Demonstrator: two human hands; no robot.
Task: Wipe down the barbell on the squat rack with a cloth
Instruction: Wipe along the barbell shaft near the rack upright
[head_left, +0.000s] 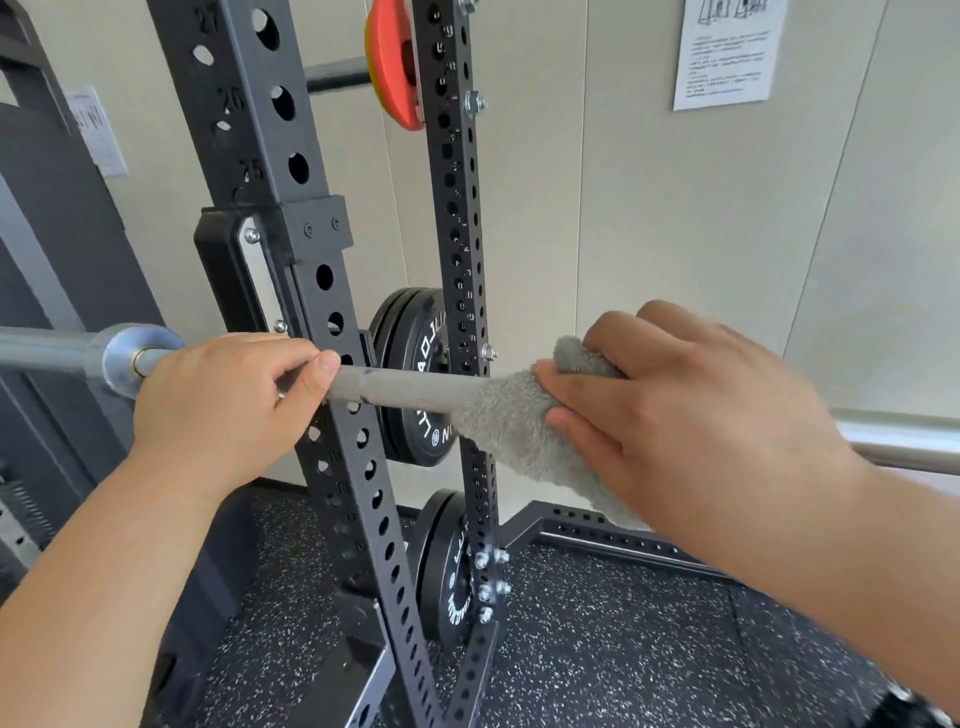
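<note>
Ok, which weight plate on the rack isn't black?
The top plate: orange-red, stored high beside the rear upright. The middle plates and the bottom plate are black.

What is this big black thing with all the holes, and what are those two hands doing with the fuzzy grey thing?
The picture comes from a camera worn on a person's head, so you see their own hands. The black post with holes is a squat rack, a frame that holds a heavy lifting bar. That long metal bar is the barbell. The left hand grips it. The right hand holds a grey cloth wrapped round the bar to wipe it clean. Behind, round black weight plates hang on the rack.
</note>
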